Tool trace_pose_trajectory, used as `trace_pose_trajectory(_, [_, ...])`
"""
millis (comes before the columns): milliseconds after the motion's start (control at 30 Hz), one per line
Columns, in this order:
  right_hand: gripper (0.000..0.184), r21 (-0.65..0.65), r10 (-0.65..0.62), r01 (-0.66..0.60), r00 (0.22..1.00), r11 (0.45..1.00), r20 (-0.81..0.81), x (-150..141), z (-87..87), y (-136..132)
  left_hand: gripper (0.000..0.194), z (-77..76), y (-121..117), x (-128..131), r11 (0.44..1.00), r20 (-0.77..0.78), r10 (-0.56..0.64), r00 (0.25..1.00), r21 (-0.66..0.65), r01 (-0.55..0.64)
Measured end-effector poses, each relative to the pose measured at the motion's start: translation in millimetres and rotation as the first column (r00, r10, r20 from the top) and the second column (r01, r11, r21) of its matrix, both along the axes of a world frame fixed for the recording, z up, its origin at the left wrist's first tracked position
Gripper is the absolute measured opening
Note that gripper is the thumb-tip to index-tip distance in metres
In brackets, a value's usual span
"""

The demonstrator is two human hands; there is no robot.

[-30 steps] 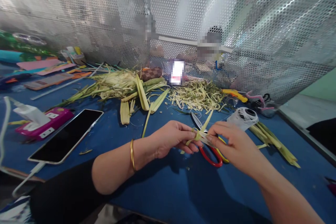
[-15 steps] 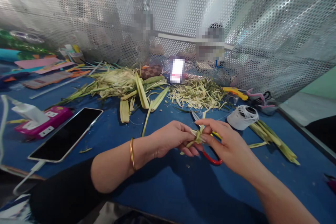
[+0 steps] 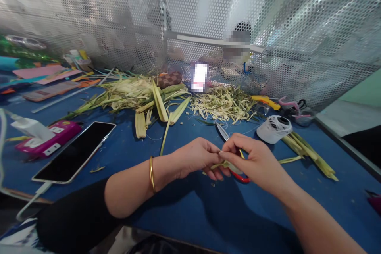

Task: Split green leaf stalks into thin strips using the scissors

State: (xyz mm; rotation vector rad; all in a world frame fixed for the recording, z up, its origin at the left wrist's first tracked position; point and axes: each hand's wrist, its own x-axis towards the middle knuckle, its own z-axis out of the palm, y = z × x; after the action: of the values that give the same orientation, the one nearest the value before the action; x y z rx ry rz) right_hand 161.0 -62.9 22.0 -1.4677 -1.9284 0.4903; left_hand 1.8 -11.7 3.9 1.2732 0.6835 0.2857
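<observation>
Between my two hands is a small folded piece of pale green leaf strip (image 3: 222, 164), mostly covered by fingers. My left hand (image 3: 202, 156), with a gold bangle on the wrist, pinches it from the left. From the right, my right hand (image 3: 245, 154) closes thumb and forefinger on the same piece, the fingertips of both hands meeting. Under my right hand lie scissors (image 3: 222, 131), blades pointing away and a red handle showing below. A white thread spool (image 3: 274, 129) stands beyond my right hand, beside a bundle of green leaf stalks (image 3: 312, 156).
Behind the hands lie a heap of long leaves (image 3: 131, 93) and a pile of shredded strips (image 3: 226, 105). A phone (image 3: 74, 152) and a magenta power strip (image 3: 49, 139) are on the left. A yellow-handled tool (image 3: 266, 102) rests before the perforated metal screen (image 3: 202, 12).
My right hand's fingers have curled in and moved left, against my left fingertips. The leaf piece has turned lower and is more hidden. The view has shifted slightly.
</observation>
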Motion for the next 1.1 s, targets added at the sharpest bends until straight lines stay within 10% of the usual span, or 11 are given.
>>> trace_pose_trajectory(433, [0.022, -0.114, -0.210, 0.177, 0.826, 0.978, -0.523, -12.7, -4.4, 6.6, 0.017, -2.8, -7.4, 0.0, 0.978, -0.055, -0.196, 0.979, 0.061, 0.199])
trace_pose_trajectory(933, [0.019, -0.128, -0.185, 0.138, 0.829, 0.982, -0.528, -23.5, -15.6, 5.5, 0.026, 6.3, -12.2, 1.4, 0.994, -0.031, -0.111, 0.993, -0.025, 0.110])
trace_pose_trajectory(1100, [0.018, 0.075, -0.150, 0.203, 0.884, 0.976, -0.443, -10.7, -19.0, 11.1, 0.024, 2.1, -12.0, 3.4, 0.997, 0.023, 0.009, 1.000, -0.071, -0.008])
